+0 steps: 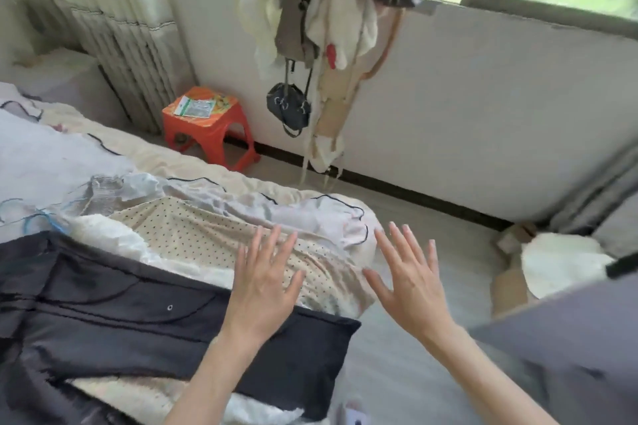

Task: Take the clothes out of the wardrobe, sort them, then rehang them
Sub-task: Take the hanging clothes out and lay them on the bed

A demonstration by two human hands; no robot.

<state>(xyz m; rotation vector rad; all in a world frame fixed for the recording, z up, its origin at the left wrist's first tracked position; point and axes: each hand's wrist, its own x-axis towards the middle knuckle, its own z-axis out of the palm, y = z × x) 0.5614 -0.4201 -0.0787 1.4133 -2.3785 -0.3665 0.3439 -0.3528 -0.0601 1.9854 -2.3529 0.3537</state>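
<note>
Head view: both hands point(336, 281) spread flat, empty, above dotted garment point(207, 235).

Both hands — left point(264, 286), right point(411, 281) — reach forward, palms down, fingers spread straight.

packet point(194, 106) on orange stool point(210, 129), print seemingly too blurred to read

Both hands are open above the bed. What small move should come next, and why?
Probably lower the left hand to grip the dotted garment beneath it. Both it and the right hand hold nothing, and clothes, including the dark coat, lie unsorted.
</note>
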